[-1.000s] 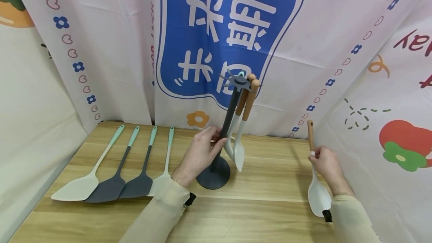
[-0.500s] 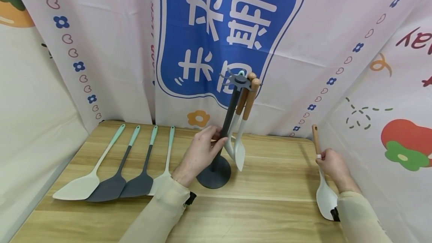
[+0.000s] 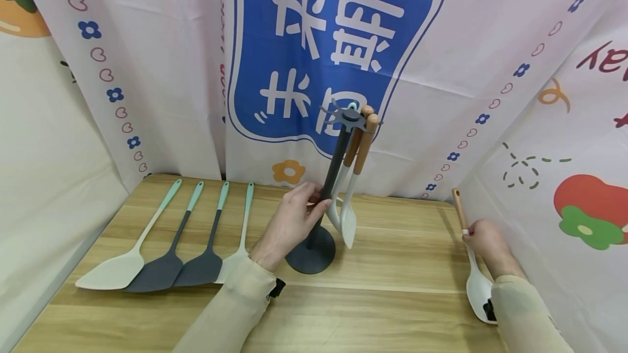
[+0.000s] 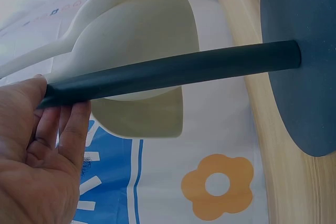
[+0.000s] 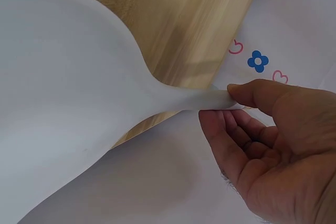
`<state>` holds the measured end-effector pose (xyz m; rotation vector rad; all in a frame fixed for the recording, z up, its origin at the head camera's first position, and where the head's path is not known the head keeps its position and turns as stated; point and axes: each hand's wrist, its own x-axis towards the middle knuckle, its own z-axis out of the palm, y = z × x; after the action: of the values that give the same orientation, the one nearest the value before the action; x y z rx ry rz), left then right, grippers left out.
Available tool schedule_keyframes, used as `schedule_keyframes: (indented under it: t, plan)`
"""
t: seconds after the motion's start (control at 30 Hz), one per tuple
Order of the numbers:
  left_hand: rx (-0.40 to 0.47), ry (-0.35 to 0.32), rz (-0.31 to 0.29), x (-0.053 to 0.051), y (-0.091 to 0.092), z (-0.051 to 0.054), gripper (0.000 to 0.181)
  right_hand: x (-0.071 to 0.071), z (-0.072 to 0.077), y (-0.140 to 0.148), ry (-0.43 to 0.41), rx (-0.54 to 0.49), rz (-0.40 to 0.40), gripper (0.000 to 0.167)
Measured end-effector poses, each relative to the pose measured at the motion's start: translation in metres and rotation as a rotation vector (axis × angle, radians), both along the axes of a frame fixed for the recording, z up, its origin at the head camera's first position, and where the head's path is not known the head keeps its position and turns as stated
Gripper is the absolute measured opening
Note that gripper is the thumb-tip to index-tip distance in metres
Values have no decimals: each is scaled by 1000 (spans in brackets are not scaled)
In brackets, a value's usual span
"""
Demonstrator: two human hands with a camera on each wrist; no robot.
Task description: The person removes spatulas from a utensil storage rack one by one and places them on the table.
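Note:
Near the middle of the table, my left hand (image 3: 289, 225) grips the dark pole (image 3: 337, 162) of an upright utensil stand; thumb and fingers lie round the pole (image 4: 173, 72) in the left wrist view. Two white utensils with wooden handles (image 3: 364, 148) hang on the stand's right side, and a mint handle end (image 3: 352, 105) shows behind its top. At the table's right side, my right hand (image 3: 489, 245) pinches a white spoon (image 3: 477, 290) with a wooden handle. The right wrist view shows thumb and fingers on its white neck (image 5: 205, 99). My sleeve covers part of the bowl.
On the left lie several mint-handled turners in a row: a cream one (image 3: 115, 272), dark grey ones (image 3: 201, 269) and a white one (image 3: 235, 263) partly behind my left sleeve. The wooden table (image 3: 382, 309) meets printed cloth walls (image 3: 432, 70) at the back and sides.
My right hand has moved right and a little toward me with the spoon, near the right wall. My left hand and the stand have stayed in place.

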<state>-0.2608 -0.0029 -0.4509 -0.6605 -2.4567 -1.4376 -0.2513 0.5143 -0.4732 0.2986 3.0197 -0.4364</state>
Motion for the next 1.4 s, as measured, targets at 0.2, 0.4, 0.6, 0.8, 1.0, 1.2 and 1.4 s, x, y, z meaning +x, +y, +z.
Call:
schedule_keyframes:
  t: [0.2, 0.4, 0.6, 0.8, 1.0, 1.2, 1.4]
  plan:
    - [1, 1, -2, -1, 0, 0, 19, -3, -3, -1, -70, -11, 6, 25]
    - [3, -5, -7, -1, 0, -1, 19, -4, -7, 0, -109, 8, 21, 24]
    - [-2, -9, -7, -1, 0, 0, 19, -17, -40, 31, -124, 6, 73, 28]
    - [4, -10, -8, 0, 0, 0, 20, -38, -77, 64, -111, 38, 119, 23]
    - [1, -9, -8, -1, 0, 0, 19, -44, -87, 72, -107, 55, 127, 21]
    - [-2, -14, -6, -1, 1, 0, 20, -51, -91, 72, -123, 58, 115, 30]
    - [-2, -11, -2, -1, 1, -1, 19, -60, -95, 75, -134, 49, 106, 28]
